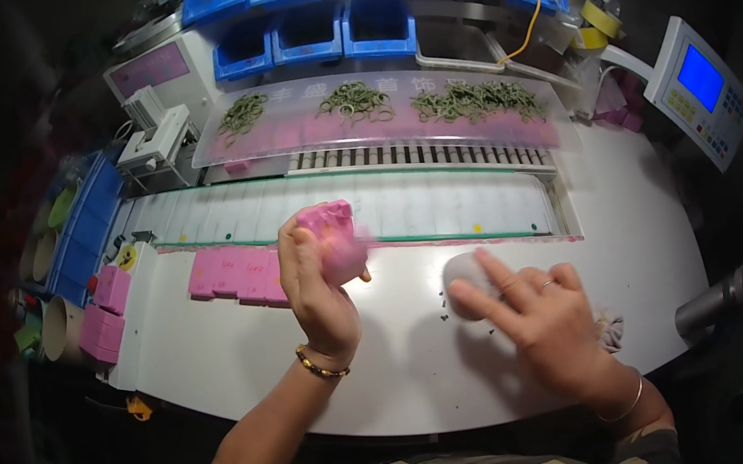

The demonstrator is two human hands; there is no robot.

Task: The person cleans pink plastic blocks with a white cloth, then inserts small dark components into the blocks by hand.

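My left hand (315, 294) is raised over the table, its fingers wrapped round a pink rubber-like mold block (329, 224). The block's upper edge is uneven, and its lower right part is smeared by motion. To the right, the thumb and index finger of my right hand (541, 317) press against a pale grey, rounded pouch (465, 280), which is blurred; the other fingers are curled. A gathered piece of light cloth (611, 330) shows beside the right wrist; whether it belongs to the pouch I cannot tell. Small dark bits (445, 317) lie near the pouch.
A row of pink blocks (228, 276) lies left of my left hand. Behind stretches a glass-edged white panel (349, 211), then a tray (300, 151) with heaps of green rings (478, 103). Blue bins (307, 36) stand at the back, a control screen (700, 78) at right.
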